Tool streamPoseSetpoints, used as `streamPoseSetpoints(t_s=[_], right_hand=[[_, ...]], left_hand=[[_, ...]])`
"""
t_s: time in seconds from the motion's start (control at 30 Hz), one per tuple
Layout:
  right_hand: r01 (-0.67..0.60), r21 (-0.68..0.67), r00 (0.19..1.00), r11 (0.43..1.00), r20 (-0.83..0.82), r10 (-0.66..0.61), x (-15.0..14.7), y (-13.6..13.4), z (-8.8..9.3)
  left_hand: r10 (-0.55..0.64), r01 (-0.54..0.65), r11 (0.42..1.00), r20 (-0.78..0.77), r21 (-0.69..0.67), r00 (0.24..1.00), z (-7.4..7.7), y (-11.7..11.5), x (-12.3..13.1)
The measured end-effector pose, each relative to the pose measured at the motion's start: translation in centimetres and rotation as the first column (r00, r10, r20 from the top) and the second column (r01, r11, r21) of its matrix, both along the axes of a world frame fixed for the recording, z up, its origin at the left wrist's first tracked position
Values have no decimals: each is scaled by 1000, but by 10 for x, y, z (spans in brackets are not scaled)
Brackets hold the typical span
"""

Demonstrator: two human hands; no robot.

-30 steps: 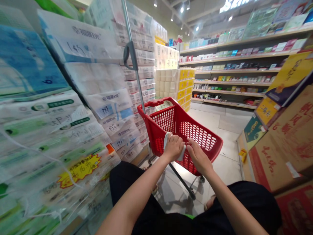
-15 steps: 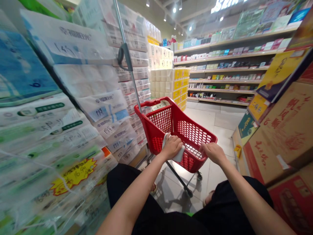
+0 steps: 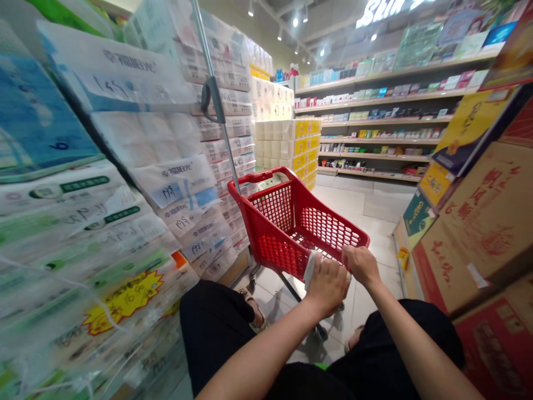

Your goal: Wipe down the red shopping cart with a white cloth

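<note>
In front of me stands a red shopping cart with perforated plastic walls and a grey metal pole rising from its far left corner. My left hand presses a white cloth against the top of the cart's near side, fingers closed over it. Part of the cloth is hidden beneath the fingers. My right hand is wrapped round the cart's rim at the near right corner. The two hands are close together. Through the holes, the basket's floor shows no goods.
Stacked tissue packs with handwritten prices rise close on my left. Cardboard cartons line the right. Shelves of small boxed goods run along the back, beyond the tiled floor. My knees flank the cart.
My left hand has slid right and nearer along the cart's side with the cloth, ending next to my right hand. The right hand stays on the rim, and the cart is nearly still.
</note>
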State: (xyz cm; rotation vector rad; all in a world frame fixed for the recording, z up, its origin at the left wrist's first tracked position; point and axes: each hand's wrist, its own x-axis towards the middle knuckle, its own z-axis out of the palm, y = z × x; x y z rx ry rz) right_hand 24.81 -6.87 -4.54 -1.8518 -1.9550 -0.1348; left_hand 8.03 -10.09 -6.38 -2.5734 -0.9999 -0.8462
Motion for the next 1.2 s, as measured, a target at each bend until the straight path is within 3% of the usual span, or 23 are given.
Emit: streamPoseSetpoints(t_s=[0.27, 0.47, 0.63, 0.8, 0.93, 1.07, 1.2], right_hand=[[-52, 93, 998, 994, 34, 49, 2, -15, -11], [4, 123, 998, 992, 55, -10, -16, -27, -7], [81, 156, 996, 985, 26, -86, -33, -28, -8], [118, 177, 989, 977, -111, -99, -47, -26, -8], [134, 187, 982, 973, -156, -105, -55, -26, -5], [104, 152, 994, 983, -50, -98, -62, -33, 1], [6, 19, 992, 1000, 124, -9, -69, -38, 11]], left_hand=[[-89, 94, 994, -104, 52, 991, 7, 4, -19], [-112, 116, 992, -89, 43, 990, 12, 0, -29], [-37, 41, 998, -75, 50, 997, 15, -2, -29], [76, -72, 996, -59, 58, 995, 8, -2, -17], [76, -73, 996, -71, 43, 995, 6, 2, -18], [-5, 6, 1000, -75, 17, 997, 10, 6, -36], [-40, 39, 999, -64, -22, 997, 15, 10, -61]])
